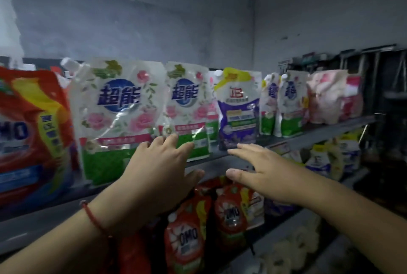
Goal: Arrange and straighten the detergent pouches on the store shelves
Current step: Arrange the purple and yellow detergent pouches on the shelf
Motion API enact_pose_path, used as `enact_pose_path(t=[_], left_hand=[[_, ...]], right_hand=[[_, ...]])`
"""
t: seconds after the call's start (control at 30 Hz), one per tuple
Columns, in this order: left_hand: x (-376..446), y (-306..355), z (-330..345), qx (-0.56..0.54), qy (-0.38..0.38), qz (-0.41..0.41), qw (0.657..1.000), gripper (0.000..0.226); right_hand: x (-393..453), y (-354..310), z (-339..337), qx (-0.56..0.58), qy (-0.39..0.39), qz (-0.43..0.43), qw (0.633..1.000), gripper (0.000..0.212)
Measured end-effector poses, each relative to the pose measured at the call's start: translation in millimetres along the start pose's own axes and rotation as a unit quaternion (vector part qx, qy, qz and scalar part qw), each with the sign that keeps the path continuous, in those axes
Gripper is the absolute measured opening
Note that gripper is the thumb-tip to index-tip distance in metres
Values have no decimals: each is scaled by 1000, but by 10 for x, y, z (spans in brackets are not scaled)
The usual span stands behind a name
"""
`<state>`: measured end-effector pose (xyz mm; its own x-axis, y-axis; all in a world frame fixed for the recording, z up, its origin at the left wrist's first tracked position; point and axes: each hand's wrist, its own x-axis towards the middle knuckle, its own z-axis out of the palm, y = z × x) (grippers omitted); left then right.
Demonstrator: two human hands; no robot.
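Two hands reach up to the top shelf point(220, 159). Left hand point(158, 170) has its fingers spread flat, touching the bottom of a white flower pouch point(187, 108) by the front edge. Right hand point(262, 174) is spread too, holding nothing, just below a purple pouch point(239, 110).

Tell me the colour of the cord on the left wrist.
Red: a thin red cord around the left wrist, seen in the head view.

Upright white floral detergent pouches point(116, 117) along shelf point(220, 159)
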<state>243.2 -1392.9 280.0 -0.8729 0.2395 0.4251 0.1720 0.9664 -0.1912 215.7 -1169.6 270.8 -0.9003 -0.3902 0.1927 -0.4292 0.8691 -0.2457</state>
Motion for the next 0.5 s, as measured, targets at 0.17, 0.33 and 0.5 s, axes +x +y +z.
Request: enact_pose_path(t=[0.17,0.33,0.5], left_hand=[[721,695,263,1,7,-2,1000,71],[1392,1158,573,9,23,-39,999,69],[1794,1201,798,-19,42,-110,993,72]], right_hand=[[182,950,-195,23,17,1,1000,67],[670,1671,-263,133,55,1,990,64],[1471,1923,-301,293,72,36,953,72]])
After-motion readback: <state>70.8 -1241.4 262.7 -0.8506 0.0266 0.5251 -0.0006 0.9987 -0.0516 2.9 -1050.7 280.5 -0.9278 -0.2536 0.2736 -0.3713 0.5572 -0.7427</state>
